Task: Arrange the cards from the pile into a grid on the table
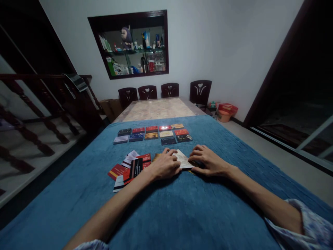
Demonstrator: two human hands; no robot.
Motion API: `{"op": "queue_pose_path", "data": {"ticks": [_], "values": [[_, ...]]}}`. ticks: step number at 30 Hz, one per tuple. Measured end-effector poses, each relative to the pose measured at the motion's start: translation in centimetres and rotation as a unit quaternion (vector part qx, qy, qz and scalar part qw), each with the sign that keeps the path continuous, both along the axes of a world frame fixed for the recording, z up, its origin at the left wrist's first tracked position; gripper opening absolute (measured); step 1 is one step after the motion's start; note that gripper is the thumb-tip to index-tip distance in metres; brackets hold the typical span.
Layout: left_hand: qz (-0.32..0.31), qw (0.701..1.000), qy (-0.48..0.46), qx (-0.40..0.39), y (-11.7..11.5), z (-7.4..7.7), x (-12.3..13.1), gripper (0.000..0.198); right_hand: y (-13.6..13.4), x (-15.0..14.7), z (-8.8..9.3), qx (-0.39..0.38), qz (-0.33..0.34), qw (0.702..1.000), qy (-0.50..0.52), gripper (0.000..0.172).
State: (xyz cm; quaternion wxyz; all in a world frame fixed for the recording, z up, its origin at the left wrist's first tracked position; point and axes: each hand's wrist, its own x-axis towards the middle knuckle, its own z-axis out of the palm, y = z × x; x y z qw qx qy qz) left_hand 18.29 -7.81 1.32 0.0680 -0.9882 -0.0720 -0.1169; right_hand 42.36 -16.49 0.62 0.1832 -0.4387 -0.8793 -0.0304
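A pale card (184,161) with fine print lies between my two hands. My left hand (168,164) is closed over its left side, fingers curled and pointing inward. At the card's right end my right hand (207,161) is closed, with thumb and fingertips against the edge. A sliver of yellow shows beneath, and what lies under my right palm is mostly hidden. Beside my left wrist is a loose, overlapping heap of cards, with a black striped card (136,168) on top and red cards (119,171) around it. A gold card (156,157) peeks out behind my left hand.
Farther back, rows of small card stacks include a dark blue stack (168,141), a white stack (121,139) and a red stack (181,132). A blue cloth (166,215) covers the near table. Several dark chairs (201,91) stand at the far end; a railing (33,104) runs left.
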Motion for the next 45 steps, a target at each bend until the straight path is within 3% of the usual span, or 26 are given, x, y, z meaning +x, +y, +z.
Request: {"op": "queue_pose_path", "data": {"ticks": [7, 15, 27, 38, 45], "values": [[-0.012, 0.997, -0.057, -0.043, 0.2, 0.1, 0.0, 0.026, 0.3, 0.6, -0.4, 0.050, 0.018, 0.998, 0.027, 0.022], [0.030, 0.997, -0.059, -0.032, 0.3, 0.5, 0.3, 0.030, 0.5, 0.5, -0.8, 0.106, -0.018, 0.993, 0.054, 0.024], [0.087, 0.992, -0.083, -0.048, 0.3, -0.3, 1.0, 0.034, 0.8, 0.6, -2.1, 0.096, -0.095, 0.989, 0.056, 0.027], [0.145, 0.985, -0.090, -0.037, -0.6, -0.6, 1.3, 0.033, 0.9, 0.5, -2.5, 0.082, -0.115, 0.987, 0.072, 0.035], [0.179, 0.980, -0.085, -0.032, -0.9, -1.6, 1.4, 0.044, 1.2, 0.7, -3.1, 0.060, -0.114, 0.990, 0.060, 0.045]]}}
